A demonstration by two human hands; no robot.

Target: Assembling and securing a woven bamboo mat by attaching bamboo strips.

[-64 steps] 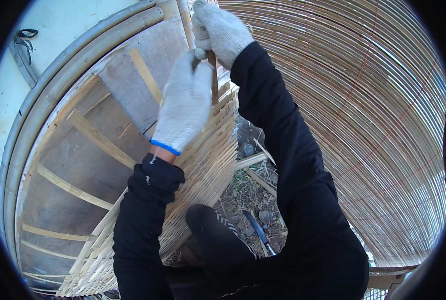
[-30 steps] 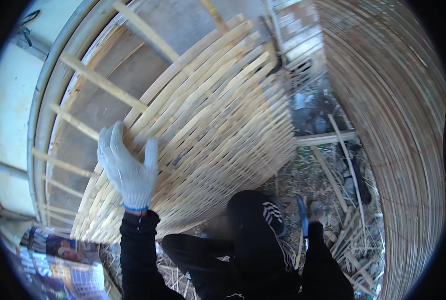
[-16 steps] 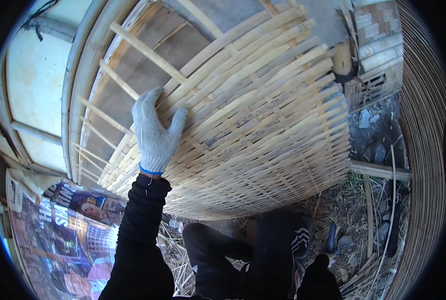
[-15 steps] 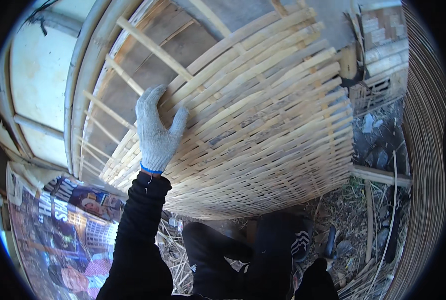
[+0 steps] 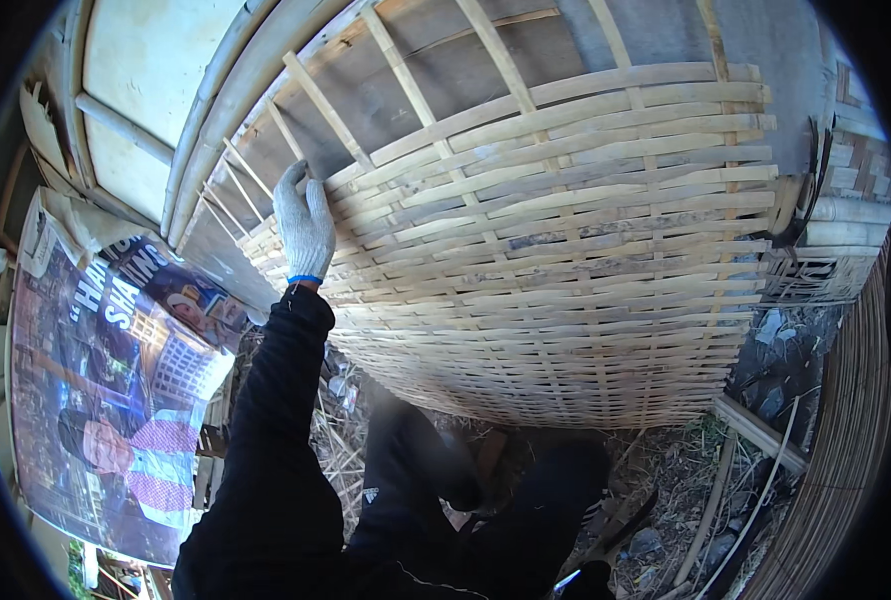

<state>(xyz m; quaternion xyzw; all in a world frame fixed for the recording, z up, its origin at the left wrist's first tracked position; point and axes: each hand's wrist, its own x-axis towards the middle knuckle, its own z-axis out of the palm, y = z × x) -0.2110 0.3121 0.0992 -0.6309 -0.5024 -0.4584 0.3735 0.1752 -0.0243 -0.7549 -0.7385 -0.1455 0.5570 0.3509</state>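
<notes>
A large woven bamboo panel (image 5: pixel 556 250) stands tilted in front of me, with bare slats sticking out past its upper edge. My left hand (image 5: pixel 306 228), in a pale grey knitted glove with a blue cuff, is at the panel's upper left edge. Its fingers bend over the edge beside a bare bamboo slat (image 5: pixel 328 108), with the thumb on the near side. The fingertips are partly hidden. My right hand does not show. A dark shape (image 5: pixel 594 580) at the lower edge, beside a bright glint, is too unclear to name.
A printed poster sheet (image 5: pixel 106 370) hangs at the left, below bamboo poles (image 5: pixel 216 85) that frame pale wall boards. Behind the slats is a grey board (image 5: pixel 556 50). Straw, stones and a wooden bar (image 5: pixel 761 434) lie on the ground at the right, near a ribbed bamboo screen (image 5: pixel 826 420).
My view has shifted, and the panel now appears more level and farther right. My left hand has gone from spread fingers on the panel to bent fingers at its edge.
</notes>
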